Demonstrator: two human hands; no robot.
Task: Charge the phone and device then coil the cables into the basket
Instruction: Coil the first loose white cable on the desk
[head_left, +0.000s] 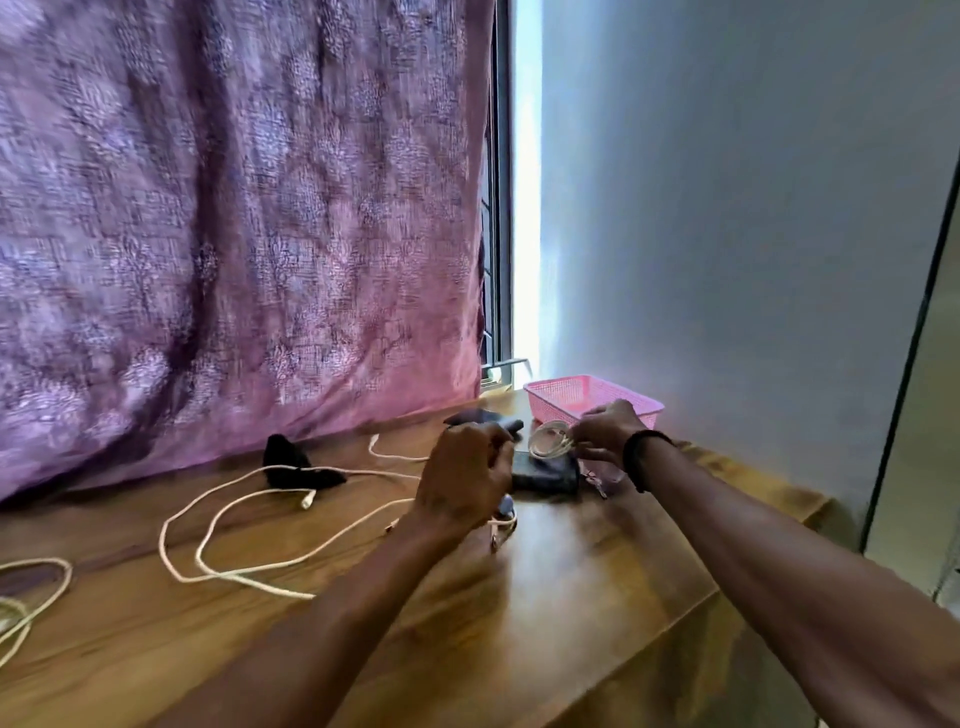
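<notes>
My right hand (605, 428) pinches a small coil of white cable (550, 439) just in front of the pink basket (644, 402). My left hand (462, 480) is curled, and the cable seems to run through it; a loop with a plug end (501, 527) hangs below it. A dark flat device (545, 475) lies on the wooden table (545, 597) between my hands. Behind my left hand a dark phone (483, 418) is partly hidden. A long white cable (228, 525) sprawls in loose loops on the table to the left.
A black object (291, 462) lies on the table near the purple curtain (234, 208). More white cable (31, 597) shows at the left edge. A grey wall rises on the right behind the basket, and the table's right edge drops off below my right forearm.
</notes>
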